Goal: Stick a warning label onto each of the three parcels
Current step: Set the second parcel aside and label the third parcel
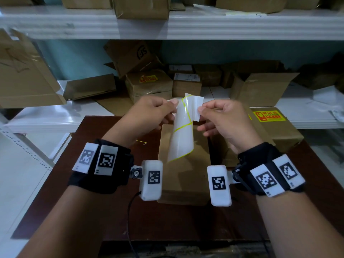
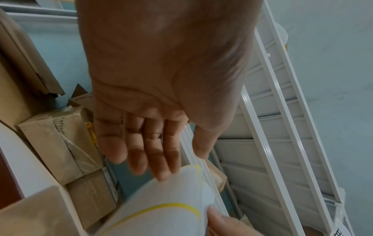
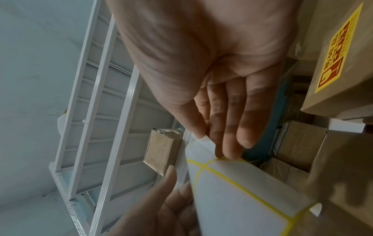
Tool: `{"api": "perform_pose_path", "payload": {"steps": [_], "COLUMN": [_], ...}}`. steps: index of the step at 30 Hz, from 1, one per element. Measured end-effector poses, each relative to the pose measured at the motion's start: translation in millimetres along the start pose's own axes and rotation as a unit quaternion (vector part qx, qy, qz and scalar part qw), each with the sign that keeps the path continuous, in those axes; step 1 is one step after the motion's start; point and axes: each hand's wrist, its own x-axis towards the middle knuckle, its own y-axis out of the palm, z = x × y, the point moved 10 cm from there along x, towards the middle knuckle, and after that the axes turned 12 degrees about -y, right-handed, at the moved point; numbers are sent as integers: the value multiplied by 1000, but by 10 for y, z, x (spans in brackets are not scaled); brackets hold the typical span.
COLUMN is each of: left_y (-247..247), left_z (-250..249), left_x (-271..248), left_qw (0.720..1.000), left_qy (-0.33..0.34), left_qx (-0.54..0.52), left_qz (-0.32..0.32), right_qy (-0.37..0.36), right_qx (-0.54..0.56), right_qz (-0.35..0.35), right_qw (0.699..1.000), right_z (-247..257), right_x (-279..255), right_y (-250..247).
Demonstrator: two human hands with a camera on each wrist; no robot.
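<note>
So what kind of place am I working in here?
Most likely a parcel storeroom or small shipping depot: white metal shelving stacked with cardboard boxes, a parcel already bearing a yellow fragile sticker, and both hands peeling a label backing sheet.

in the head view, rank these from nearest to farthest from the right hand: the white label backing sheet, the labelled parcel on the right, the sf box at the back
1. White label backing sheet with yellow lines: pinched at its top by the right hand, centre.
2. Brown cardboard parcel with a yellow and red warning label: just right of the hand, on the table's corner.
3. Tilted brown cardboard box printed SF: far back on the shelf, left of centre.
</note>
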Motion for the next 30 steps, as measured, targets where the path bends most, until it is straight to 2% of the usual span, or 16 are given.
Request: {"api": "perform_pose_path", "payload": {"steps": [3,8,14,30], "left_y": [51,131,45,-121], "left_z": [-10,35,71,201], "left_x": [0,1,58,140], "left_qw": [1000,1000,999,997], "left_qy": [18,-1,3,-14], "left_qx": [16,0,-33,-73], "left_qz": [4,29,-4,-33], "right_qy": [-10,-13,-5,24], "right_qx": [-9,-4,-10,-24], "right_qz": [7,26,26,3], "right_qw": [1000,1000,1000,999], "right_z": [16,37,11,-82], "right_x": [-4,-26,-14,2], "right_y": [30,88,73,-114]}}
